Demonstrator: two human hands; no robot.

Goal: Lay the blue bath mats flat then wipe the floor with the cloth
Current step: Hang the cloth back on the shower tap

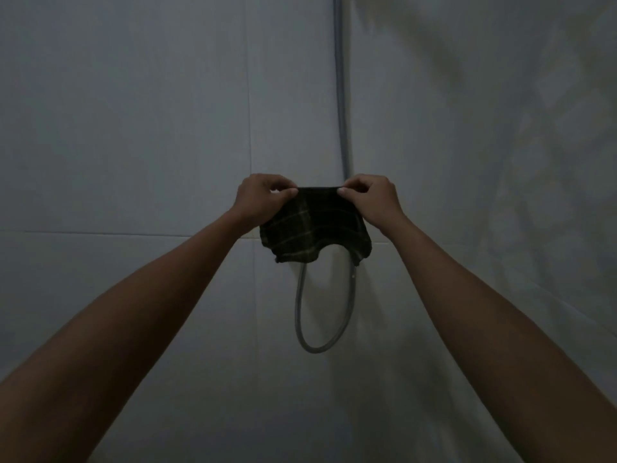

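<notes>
Now cloth (pixel 314 228) hangs below both pinches, top hem level between left hand (pixel 258 198) and right hand (pixel 375 200); fingers clamped on corners, equally near.

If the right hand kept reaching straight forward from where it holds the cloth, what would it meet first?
Probably the grey hose running down the tiled wall just behind the right hand. Depth is unclear in this dim view, so how far off it is cannot be judged.

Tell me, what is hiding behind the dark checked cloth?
Behind the cloth, held up by the left hand and right hand, a grey hose loops down the tiled wall. The hose's middle stretch is covered by the cloth.
</notes>
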